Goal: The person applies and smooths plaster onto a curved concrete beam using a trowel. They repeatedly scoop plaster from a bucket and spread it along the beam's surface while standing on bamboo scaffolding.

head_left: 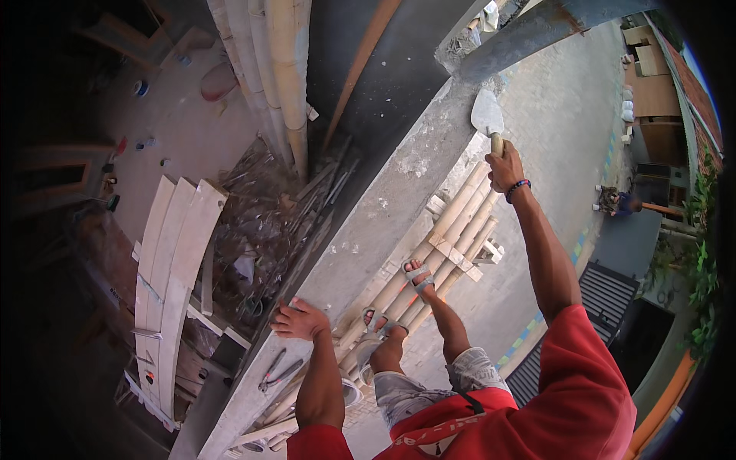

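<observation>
My right hand (506, 166) is closed round the wooden handle of a pointing trowel (487, 113). Its pale grey blade points away from me, beside the far end of a rough concrete ledge (376, 199), close to a grey round pipe or beam (529, 42). On the near part of this ledge my left hand (300, 319) lies palm down, fingers apart and reaching toward the inner edge. Just below that hand, a pair of pincers (277, 372) with spread handles rests on the concrete.
My sandalled feet stand on lashed bamboo poles (452, 230) above the paved street (567, 153). Beyond the ledge, a drop leads to an interior with planks (172, 268) and debris (253, 230). Thick bamboo uprights (287, 84) rise there. A bucket (351, 393) hangs near my legs. Another person (625, 203) is below.
</observation>
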Motion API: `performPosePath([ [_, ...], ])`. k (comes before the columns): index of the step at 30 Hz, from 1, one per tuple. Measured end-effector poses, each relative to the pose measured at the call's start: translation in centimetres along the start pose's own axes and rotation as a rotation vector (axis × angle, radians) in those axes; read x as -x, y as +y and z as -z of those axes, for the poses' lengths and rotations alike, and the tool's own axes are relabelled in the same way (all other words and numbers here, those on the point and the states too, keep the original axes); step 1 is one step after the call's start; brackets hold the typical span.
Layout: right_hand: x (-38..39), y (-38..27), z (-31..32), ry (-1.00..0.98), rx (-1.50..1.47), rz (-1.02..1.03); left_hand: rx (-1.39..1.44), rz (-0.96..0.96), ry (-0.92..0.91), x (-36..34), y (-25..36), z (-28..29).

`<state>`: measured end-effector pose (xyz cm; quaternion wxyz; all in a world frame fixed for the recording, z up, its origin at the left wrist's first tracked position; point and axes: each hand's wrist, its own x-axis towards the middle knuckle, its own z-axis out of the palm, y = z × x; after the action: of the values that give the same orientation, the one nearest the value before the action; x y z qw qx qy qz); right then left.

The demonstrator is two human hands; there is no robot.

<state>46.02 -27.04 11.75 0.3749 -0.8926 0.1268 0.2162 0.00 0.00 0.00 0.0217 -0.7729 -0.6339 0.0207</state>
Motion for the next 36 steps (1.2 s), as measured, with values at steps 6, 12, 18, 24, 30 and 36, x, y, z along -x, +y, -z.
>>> performPosePath([
  [6,4.1,-3.7,-1.4,-0.156,0.023,0.190,0.007,-0.024,0.077,-0.4,-0.4,-0.6],
  [12,9.2,1.7,-1.3,-0.257,0.321,0.406,0.064,-0.009,0.006,-0.1,0.9,0.0],
  [18,20.7,1.3,-7.6,-0.847,0.626,0.649,0.052,0.000,0.016,-0.5,0.1,1.2],
  [24,9.9,-1.4,-5.0,-0.181,0.500,0.314,0.076,-0.005,0.014,-0.4,1.2,0.7],
  [30,23.1,1.0,-9.9,-0.740,0.539,0.656,0.084,-0.017,0.010,-0.1,0.5,1.8],
  [36,12.7,-0.3,-7.4,-0.339,0.623,0.479,0.063,0.004,-0.002,-0.3,0.6,1.2],
])
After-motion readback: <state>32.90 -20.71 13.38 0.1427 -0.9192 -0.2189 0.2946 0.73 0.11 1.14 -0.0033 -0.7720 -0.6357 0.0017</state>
